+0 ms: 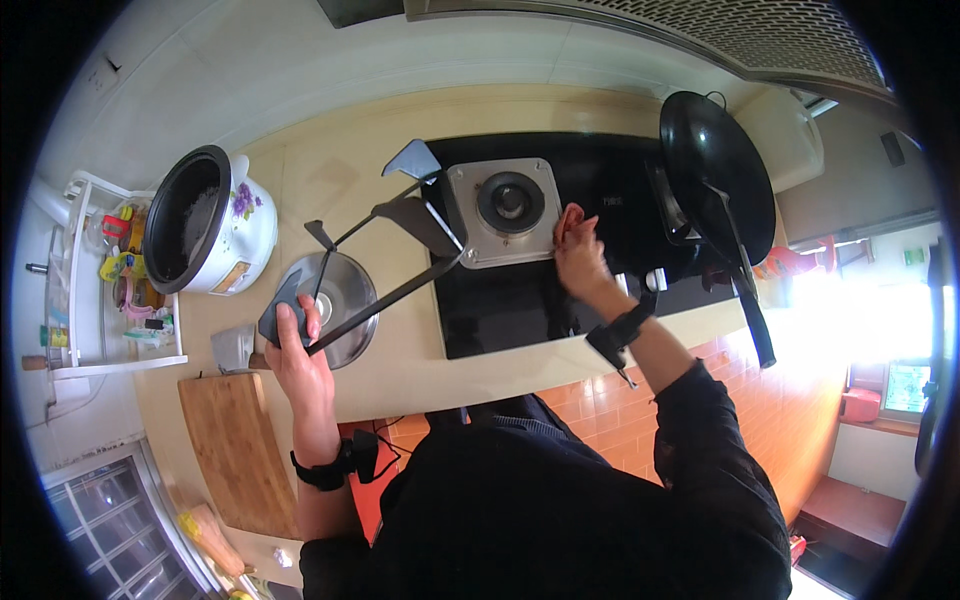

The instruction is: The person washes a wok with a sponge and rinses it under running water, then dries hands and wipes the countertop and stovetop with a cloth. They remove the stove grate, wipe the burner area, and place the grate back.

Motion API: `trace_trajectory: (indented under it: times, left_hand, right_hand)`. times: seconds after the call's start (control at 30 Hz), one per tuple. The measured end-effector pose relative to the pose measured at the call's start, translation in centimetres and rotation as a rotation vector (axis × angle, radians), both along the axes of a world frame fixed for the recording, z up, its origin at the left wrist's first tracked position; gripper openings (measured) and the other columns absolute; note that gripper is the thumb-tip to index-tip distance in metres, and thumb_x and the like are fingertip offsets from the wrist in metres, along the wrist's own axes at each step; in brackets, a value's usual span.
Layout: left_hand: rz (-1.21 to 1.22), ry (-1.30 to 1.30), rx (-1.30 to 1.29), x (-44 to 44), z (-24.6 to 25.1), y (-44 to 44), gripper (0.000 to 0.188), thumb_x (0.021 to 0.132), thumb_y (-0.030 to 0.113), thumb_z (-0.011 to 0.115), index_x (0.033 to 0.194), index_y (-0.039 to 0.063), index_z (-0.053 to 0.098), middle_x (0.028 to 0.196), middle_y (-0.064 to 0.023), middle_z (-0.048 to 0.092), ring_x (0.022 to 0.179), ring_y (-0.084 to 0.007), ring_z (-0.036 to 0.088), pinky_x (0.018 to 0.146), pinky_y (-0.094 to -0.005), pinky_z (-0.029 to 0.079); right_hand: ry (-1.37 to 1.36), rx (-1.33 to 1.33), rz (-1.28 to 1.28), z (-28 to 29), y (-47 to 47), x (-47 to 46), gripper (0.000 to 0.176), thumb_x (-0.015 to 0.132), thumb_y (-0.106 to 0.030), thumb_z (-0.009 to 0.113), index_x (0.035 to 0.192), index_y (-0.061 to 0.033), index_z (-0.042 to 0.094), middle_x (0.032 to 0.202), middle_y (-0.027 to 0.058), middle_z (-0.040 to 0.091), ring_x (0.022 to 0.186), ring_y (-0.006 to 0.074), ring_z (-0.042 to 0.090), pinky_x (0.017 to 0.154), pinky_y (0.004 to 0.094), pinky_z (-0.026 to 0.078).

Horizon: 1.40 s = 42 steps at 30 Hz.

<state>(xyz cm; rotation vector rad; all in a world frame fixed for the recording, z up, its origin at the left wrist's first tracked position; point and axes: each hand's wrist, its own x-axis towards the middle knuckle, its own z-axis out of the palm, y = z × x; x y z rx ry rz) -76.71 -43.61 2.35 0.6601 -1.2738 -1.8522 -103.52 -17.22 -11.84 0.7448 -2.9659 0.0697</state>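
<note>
My left hand (302, 375) grips one corner of a black metal pan support (386, 301), lifted at a tilt over the counter. Its angled prongs reach toward the left edge of the black glass gas hob (502, 315). Bunched in my right hand (585, 264) is a reddish cloth (571, 216), at the right edge of the square steel drip plate (466, 214). The round burner (511, 202) in that plate stands bare, without its support. Below the pan support, a steel bowl or lid (351, 289) is partly hidden.
A rice cooker (251, 225) stands left, near a white rack (75, 300) of small items. A cleaver (232, 349) and wooden cutting board (236, 450) lie nearer. On the right burner, a black wok (686, 165) holds a spatula (731, 217). The range hood (795, 37) overhangs the back right.
</note>
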Motion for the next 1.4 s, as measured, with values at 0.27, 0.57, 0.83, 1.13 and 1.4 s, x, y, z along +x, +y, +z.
trace_trajectory:
  times: [0.27, 0.57, 0.83, 1.13, 1.4]
  left_hand:
    - [0.03, -0.042, -0.003, -0.7, -0.4, -0.2, 0.029, 0.095, 0.029, 0.053, 0.094, 0.0, 0.057, 0.086, -0.0041, 0.057, 0.063, -0.0082, 0.04, 0.06, -0.0215, 0.031]
    - [0.041, -0.061, 0.05, -2.1, -0.6, 0.6, 0.03, 0.097, 0.028, 0.049, 0.093, -0.001, 0.055, 0.078, -0.0024, 0.048, 0.064, -0.0087, 0.037, 0.064, -0.023, 0.03]
    - [0.055, -0.025, -0.02, -1.9, 0.5, 0.2, 0.032, 0.096, 0.029, 0.049, 0.089, -0.001, 0.056, 0.077, -0.0025, 0.052, 0.064, -0.0085, 0.038, 0.063, -0.0227, 0.03]
    - [0.107, -0.073, -0.044, -1.7, 0.3, 0.1, 0.03, 0.095, 0.028, 0.051, 0.089, -0.001, 0.056, 0.077, -0.0025, 0.054, 0.062, -0.008, 0.039, 0.06, -0.0218, 0.031]
    - [0.142, -0.085, -0.026, -1.4, 0.1, 0.4, 0.034, 0.095, 0.03, 0.052, 0.096, -0.005, 0.057, 0.077, -0.0016, 0.05, 0.065, -0.0081, 0.038, 0.062, -0.0213, 0.031]
  right_hand:
    - [-0.049, -0.206, 0.313, -2.8, -3.2, -11.8, 0.032, 0.08, -0.006, 0.056, 0.11, -0.0129, 0.065, 0.127, 0.0115, 0.05, 0.095, 0.0394, 0.054, 0.084, 0.0438, 0.046]
    - [-0.122, -0.084, 0.538, -0.2, -4.9, -14.2, 0.043, 0.081, -0.007, 0.056, 0.117, -0.0291, 0.062, 0.129, 0.0023, 0.051, 0.099, 0.0351, 0.054, 0.089, 0.0376, 0.046]
    - [-0.125, 0.019, 0.147, 1.9, -0.6, -11.4, 0.035, 0.081, -0.012, 0.057, 0.115, -0.0178, 0.063, 0.12, 0.0077, 0.056, 0.105, 0.0338, 0.054, 0.089, 0.0408, 0.045]
    - [-0.052, 0.11, 0.33, -1.0, -5.4, -14.7, 0.037, 0.079, -0.009, 0.055, 0.114, -0.016, 0.061, 0.126, 0.0027, 0.048, 0.107, 0.0334, 0.048, 0.087, 0.0427, 0.046]
    - [0.004, 0.05, 0.59, 0.5, -4.3, -15.7, 0.031, 0.075, -0.008, 0.06, 0.105, -0.0145, 0.067, 0.123, -0.0004, 0.05, 0.104, 0.0298, 0.049, 0.085, 0.0414, 0.048]
